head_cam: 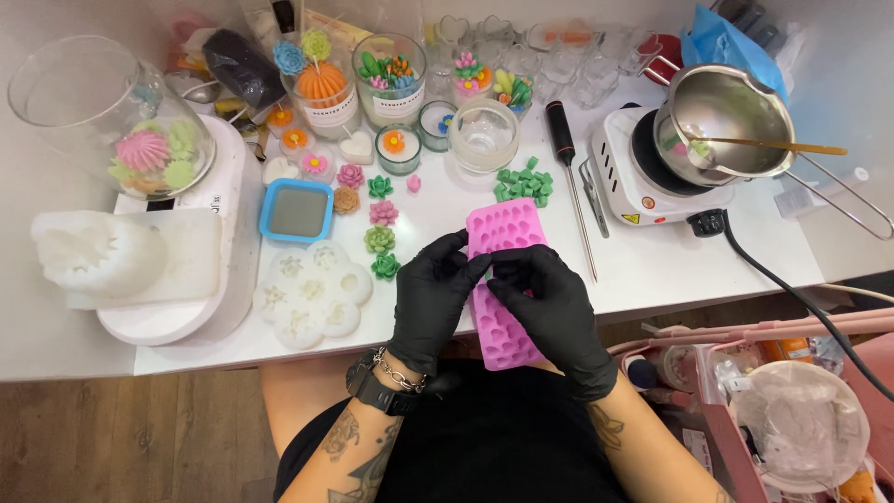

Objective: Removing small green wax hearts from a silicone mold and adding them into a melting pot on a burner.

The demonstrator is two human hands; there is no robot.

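A pink silicone mould (504,231) with many small cavities is held over the near edge of the white table (652,270). My left hand (430,298), in a black glove, grips its left side. Gloved the same way, my right hand (554,307) pinches the mould's middle from the right. Just beyond the mould lies a small heap of green wax pieces (523,182). Small green and pink wax flowers (380,228) lie to the left of my left hand.
A white flower-shaped mould (312,293) and a blue square mould (298,210) sit left. A scale (177,307) carries a glass bowl (112,112). A hot plate (643,168) with a metal pot (726,116) stands right. A thermometer probe (573,177) and candle jars (391,84) lie behind.
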